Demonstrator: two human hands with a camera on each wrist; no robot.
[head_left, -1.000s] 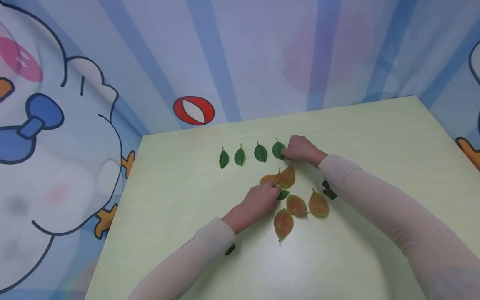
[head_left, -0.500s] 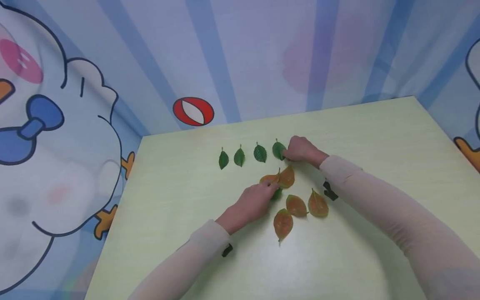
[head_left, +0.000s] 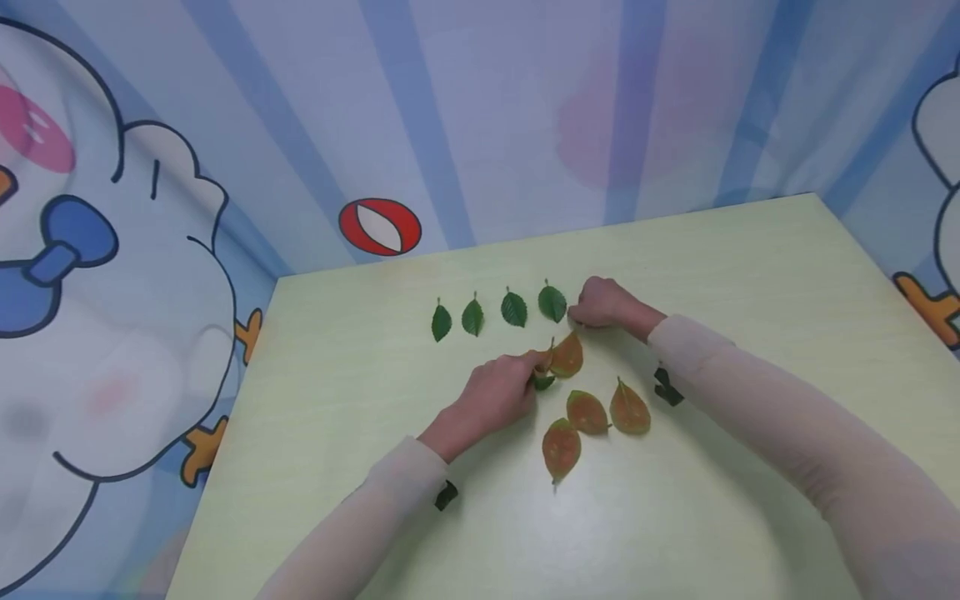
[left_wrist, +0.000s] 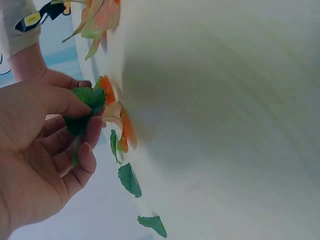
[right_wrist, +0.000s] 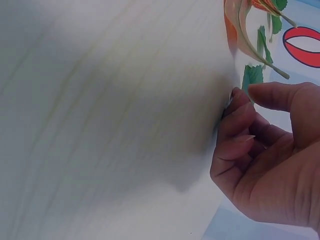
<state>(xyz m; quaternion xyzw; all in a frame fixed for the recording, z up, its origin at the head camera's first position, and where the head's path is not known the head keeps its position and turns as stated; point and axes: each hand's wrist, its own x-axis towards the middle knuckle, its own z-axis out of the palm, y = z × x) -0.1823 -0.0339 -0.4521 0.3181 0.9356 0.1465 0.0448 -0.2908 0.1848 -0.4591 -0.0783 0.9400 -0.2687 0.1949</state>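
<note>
My left hand (head_left: 491,398) pinches a small green leaf (left_wrist: 91,98) between thumb and fingers, over the upper orange-brown leaves (head_left: 567,357). In the head view the hand hides most of that leaf and part of one orange-brown leaf. Several green leaves (head_left: 513,308) lie in a row near the far side of the table, stems pointing away. Right of the row's last green leaf (head_left: 552,303), my right hand (head_left: 607,302) rests close to the tabletop. Its fingers are loosely bent around nothing, with the thumb apart from the index finger in the right wrist view.
Below the hands, more orange-brown leaves (head_left: 587,413) lie on the pale table (head_left: 337,400). A cartoon-printed wall covering (head_left: 517,117) rises behind the table's far edge and at both sides.
My left hand has drawn slightly left and away with its green leaf. My right hand has come off the row's last green leaf, which now shows whole. The view has shifted slightly.
</note>
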